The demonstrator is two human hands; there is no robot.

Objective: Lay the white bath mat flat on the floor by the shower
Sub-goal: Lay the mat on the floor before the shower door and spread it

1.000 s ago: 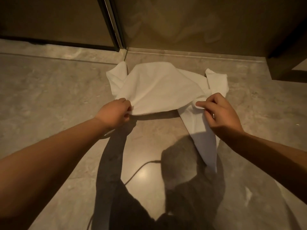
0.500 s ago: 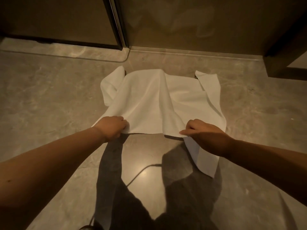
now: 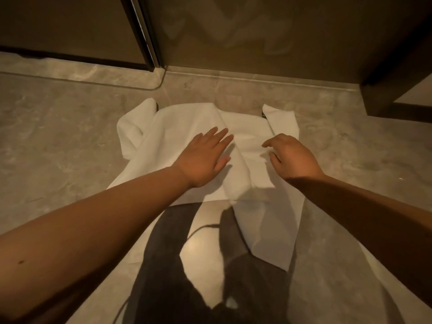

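- The white bath mat (image 3: pixel 187 122) lies on the stone floor (image 3: pixel 58 136) just in front of the shower's glass panel (image 3: pixel 257 31). It is rumpled, with folds at both far corners and 1 long flap trailing toward the person on the right.
- The left hand (image 3: pixel 203 157) rests palm-down on the mat's middle, fingers straight and spread.
- The right hand (image 3: pixel 294 157) is over the mat just beside it, fingers loosely bent, gripping nothing; I cannot tell whether its fingertips touch the cloth.
- A raised ridge of cloth runs between the 2 hands.
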